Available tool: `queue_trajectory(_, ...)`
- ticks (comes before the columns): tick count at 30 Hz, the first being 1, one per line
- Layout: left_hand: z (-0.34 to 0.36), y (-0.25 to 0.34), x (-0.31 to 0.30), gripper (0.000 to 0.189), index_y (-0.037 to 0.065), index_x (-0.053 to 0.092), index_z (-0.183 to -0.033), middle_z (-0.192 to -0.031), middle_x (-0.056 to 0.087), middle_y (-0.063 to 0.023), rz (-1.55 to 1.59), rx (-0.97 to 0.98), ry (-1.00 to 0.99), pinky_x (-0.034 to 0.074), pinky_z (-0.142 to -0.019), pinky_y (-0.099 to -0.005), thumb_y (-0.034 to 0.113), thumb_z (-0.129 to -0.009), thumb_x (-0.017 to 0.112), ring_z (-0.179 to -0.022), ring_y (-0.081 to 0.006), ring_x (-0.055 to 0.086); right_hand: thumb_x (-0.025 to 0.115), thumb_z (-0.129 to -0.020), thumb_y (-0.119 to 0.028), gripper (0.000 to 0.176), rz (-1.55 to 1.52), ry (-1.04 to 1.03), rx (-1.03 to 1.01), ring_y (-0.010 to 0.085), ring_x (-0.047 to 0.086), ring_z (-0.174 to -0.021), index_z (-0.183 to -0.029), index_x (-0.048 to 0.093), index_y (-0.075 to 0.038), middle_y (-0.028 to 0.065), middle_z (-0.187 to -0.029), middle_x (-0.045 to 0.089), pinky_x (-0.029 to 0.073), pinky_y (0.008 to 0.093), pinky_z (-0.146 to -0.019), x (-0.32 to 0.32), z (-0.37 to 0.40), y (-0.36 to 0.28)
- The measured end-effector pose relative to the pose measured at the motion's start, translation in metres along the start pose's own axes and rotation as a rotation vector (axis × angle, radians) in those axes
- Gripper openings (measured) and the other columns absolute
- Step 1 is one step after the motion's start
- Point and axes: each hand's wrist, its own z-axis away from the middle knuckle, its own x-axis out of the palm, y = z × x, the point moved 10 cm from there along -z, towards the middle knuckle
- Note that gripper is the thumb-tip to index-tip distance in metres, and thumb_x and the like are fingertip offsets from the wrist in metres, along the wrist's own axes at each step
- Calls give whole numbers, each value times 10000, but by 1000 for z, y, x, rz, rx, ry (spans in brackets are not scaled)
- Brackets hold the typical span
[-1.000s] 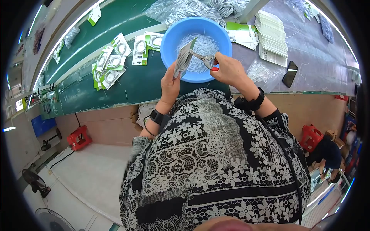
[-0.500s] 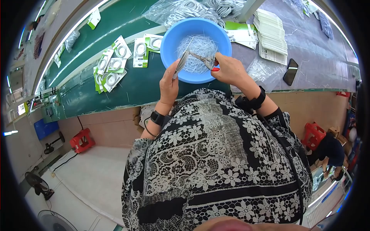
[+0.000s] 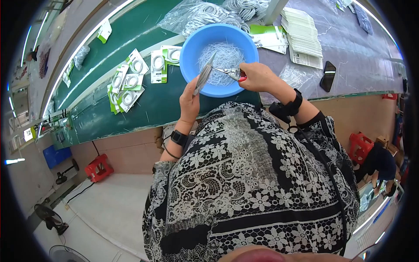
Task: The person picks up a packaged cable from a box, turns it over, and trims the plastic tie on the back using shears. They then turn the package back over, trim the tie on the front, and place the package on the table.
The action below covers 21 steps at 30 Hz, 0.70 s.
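Observation:
My left hand [image 3: 189, 101] is closed on a cable card [image 3: 203, 79], seen nearly edge-on and tilted over the near left rim of a blue basin [image 3: 187, 61]. My right hand [image 3: 260, 78] grips red-handled cutting pliers [image 3: 230, 72]. Their jaws point left and meet the upper part of the card; whether they are closed on anything is too small to tell. Thin clear plastic strips [image 3: 221, 56] lie heaped in the basin below both hands. To the left of the basin, a white-and-green card with a coiled white cable [image 3: 158, 65] lies on the bench.
More carded cables [image 3: 129, 83] lie piled at the left. Bagged white cables [image 3: 211, 15] sit behind the basin. A stack of cards [image 3: 302, 35] and a phone [image 3: 328, 76] are on the right. A red stool [image 3: 99, 167] stands below; another person [image 3: 380, 165] is at far right.
The card in my left hand has turned, and its upper end now points up and right. The pliers have dropped slightly and lie more level. The whole view has shifted a little.

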Motion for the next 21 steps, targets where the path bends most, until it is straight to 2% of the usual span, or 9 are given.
queue_trajectory(3,9,-24,1,479,50,542,-1268,-1193,614,-151,108,-206,86,480,-904,-318,-121,-828,468,-1084,-281,612,634,-779,-244,253,-158,4,-62,315,582,-671,-900,550,-39,145,-714,592,446,367,-618,20,-15,-2)
queue_trajectory(6,12,-26,3,460,44,542,-1268,-1180,618,-152,141,-221,62,476,-903,-312,-105,-837,480,-1074,-276,616,638,-824,-212,207,-896,291,-64,159,520,-601,-919,562,-46,45,-688,555,417,296,-567,16,-28,8)
queue_trajectory(10,8,-8,6,450,44,561,-1246,-1169,622,-160,42,-172,6,477,-910,-331,-110,-837,458,-1071,-291,615,625,-856,-208,179,-1025,336,10,69,449,-613,-933,568,-57,-18,-709,510,387,258,-532,30,-43,-6)
queue_trajectory(12,10,-3,5,453,53,581,-1223,-1169,621,-172,-22,-137,15,476,-922,-351,-116,-833,426,-1083,-300,608,636,-839,-204,169,-1056,232,73,78,471,-603,-922,574,-71,-10,-714,524,383,252,-517,45,-48,-4)
queue_trajectory(14,14,-6,3,449,71,605,-1204,-1149,627,-170,-2,-164,8,476,-920,-350,-107,-831,428,-1087,-304,603,635,-827,-170,117,-1327,201,159,89,494,-566,-887,602,-76,-11,-676,544,387,244,-484,68,-54,1)
queue_trajectory(16,19,0,-2,411,78,603,-1206,-1165,622,-164,16,-187,32,476,-921,-344,-69,-854,449,-1092,-303,601,567,-810,-82,79,-1579,-12,175,120,531,-560,-880,595,-60,26,-699,564,416,257,-485,85,-57,-9)
queue_trajectory(18,26,1,-20,393,77,602,-1203,-1171,620,-161,-1,-200,81,478,-917,-343,-55,-863,457,-1087,-305,603,560,-804,-62,68,-1632,-106,115,140,558,-590,-867,584,-61,37,-726,579,443,265,-505,99,-65,-13)
queue_trajectory(20,34,4,-30,367,71,585,-1212,-1178,618,-156,-83,-168,26,476,-914,-331,-31,-882,462,-1082,-308,603,562,-804,-54,64,-1629,-179,99,146,566,-605,-865,578,-65,40,-730,582,451,265,-517,93,-61,-28)
queue_trajectory(21,43,2,-42,367,71,585,-1212,-1178,618,-156,-101,-166,60,476,-914,-331,-31,-882,462,-1082,-308,603,578,-803,-48,81,-1676,-161,166,144,565,-620,-883,574,-66,38,-741,580,455,268,-535,91,-58,-31)
